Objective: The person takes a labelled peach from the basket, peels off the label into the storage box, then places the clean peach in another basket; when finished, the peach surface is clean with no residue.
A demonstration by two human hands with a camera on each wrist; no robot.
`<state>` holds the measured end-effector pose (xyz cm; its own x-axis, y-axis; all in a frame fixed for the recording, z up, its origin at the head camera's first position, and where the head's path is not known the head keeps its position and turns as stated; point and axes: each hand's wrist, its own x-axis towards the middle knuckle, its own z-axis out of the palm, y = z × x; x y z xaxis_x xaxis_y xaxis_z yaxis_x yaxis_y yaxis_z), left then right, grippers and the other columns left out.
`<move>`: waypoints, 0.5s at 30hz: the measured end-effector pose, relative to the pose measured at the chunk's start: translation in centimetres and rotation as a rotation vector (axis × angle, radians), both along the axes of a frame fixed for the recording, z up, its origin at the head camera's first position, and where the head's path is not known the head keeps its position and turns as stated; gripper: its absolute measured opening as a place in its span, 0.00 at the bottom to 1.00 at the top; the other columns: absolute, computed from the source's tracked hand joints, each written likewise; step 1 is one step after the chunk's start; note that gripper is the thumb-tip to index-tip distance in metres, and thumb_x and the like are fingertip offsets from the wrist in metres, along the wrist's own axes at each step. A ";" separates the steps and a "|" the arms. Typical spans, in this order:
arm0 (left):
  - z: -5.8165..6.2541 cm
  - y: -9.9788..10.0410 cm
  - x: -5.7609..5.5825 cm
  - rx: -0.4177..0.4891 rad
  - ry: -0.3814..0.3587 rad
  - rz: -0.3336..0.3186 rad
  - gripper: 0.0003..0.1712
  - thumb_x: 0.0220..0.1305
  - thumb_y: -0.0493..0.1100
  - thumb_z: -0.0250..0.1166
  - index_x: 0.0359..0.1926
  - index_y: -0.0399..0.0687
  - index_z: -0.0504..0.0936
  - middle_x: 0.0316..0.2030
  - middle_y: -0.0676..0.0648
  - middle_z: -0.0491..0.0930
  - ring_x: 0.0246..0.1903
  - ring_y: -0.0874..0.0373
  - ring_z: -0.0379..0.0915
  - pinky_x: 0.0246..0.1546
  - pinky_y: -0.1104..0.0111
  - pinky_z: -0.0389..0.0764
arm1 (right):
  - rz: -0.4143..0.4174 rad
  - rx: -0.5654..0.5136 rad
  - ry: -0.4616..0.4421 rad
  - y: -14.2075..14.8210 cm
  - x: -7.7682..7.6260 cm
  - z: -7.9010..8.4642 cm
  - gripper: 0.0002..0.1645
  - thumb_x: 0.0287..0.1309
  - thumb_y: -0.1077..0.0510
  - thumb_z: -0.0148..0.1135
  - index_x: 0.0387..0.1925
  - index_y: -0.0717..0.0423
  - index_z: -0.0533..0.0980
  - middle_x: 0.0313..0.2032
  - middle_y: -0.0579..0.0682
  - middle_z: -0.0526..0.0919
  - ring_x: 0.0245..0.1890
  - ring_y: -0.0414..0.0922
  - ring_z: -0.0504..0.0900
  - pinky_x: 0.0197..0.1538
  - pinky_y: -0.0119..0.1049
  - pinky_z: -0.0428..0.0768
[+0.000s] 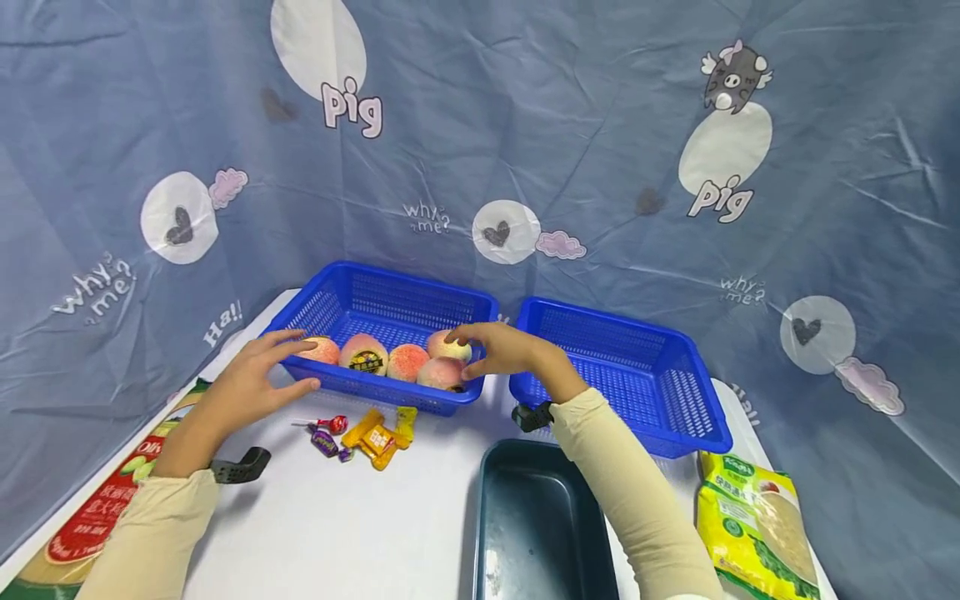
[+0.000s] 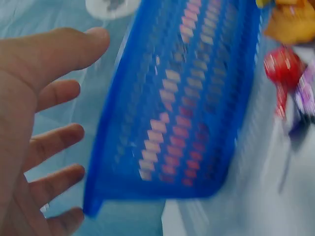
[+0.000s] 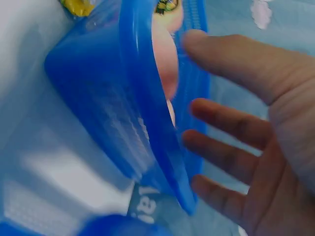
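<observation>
Several peaches [image 1: 363, 357] sit along the front of the left blue basket [image 1: 408, 394], one with a dark label. My left hand [image 1: 251, 387] is at the basket's left end, fingers spread and its thumb apart from them. In the left wrist view, the fingers of that hand [image 2: 29, 73] extend toward the rim. Over at the right end, my right hand [image 1: 506, 346] reaches across the rim beside the peaches, fingers loosely bent. The right wrist view shows this hand's thumb and fingertips right by the rim, nothing held between them.
Wrapped candies [image 1: 377, 437] and a red lollipop [image 1: 339, 425] lie before the basket. A second blue basket [image 1: 622, 375] stands to the right, with a dark tray [image 1: 540, 517] in front. A yellow bag [image 1: 757, 525] lies far right, a red-labelled package [image 1: 97, 508] far left.
</observation>
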<state>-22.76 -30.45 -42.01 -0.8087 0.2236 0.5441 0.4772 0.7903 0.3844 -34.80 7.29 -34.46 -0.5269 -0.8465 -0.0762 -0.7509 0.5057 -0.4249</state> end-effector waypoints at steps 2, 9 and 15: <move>-0.6 -0.7 0.0 0.022 0.026 0.011 0.31 0.49 0.43 0.81 0.55 0.42 0.83 0.61 0.33 0.73 0.59 0.28 0.66 0.54 0.33 0.65 | 0.001 0.076 -0.042 -1.0 -0.2 -0.4 0.34 0.60 0.58 0.72 0.67 0.56 0.72 0.61 0.55 0.77 0.60 0.53 0.75 0.63 0.45 0.73; -2.1 -2.0 0.0 0.106 0.158 0.065 0.21 0.42 0.39 0.82 0.39 0.47 0.84 0.56 0.33 0.75 0.56 0.28 0.67 0.50 0.35 0.66 | -0.072 0.266 0.017 -3.0 -0.5 -1.8 0.38 0.59 0.54 0.72 0.70 0.41 0.70 0.64 0.48 0.75 0.58 0.46 0.74 0.66 0.52 0.66; -2.8 -2.7 0.0 0.132 0.203 0.109 0.19 0.40 0.33 0.81 0.35 0.46 0.83 0.52 0.34 0.76 0.54 0.34 0.70 0.54 0.50 0.68 | -0.126 0.286 0.113 -3.7 -0.5 -3.3 0.35 0.59 0.48 0.73 0.67 0.35 0.71 0.62 0.42 0.77 0.62 0.44 0.73 0.66 0.67 0.54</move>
<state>-22.74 -33.15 -44.79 -0.6955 0.0574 0.7162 0.4694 0.7910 0.3925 -35.33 3.63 -37.81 -0.6448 -0.7268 -0.2367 -0.7092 0.6843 -0.1695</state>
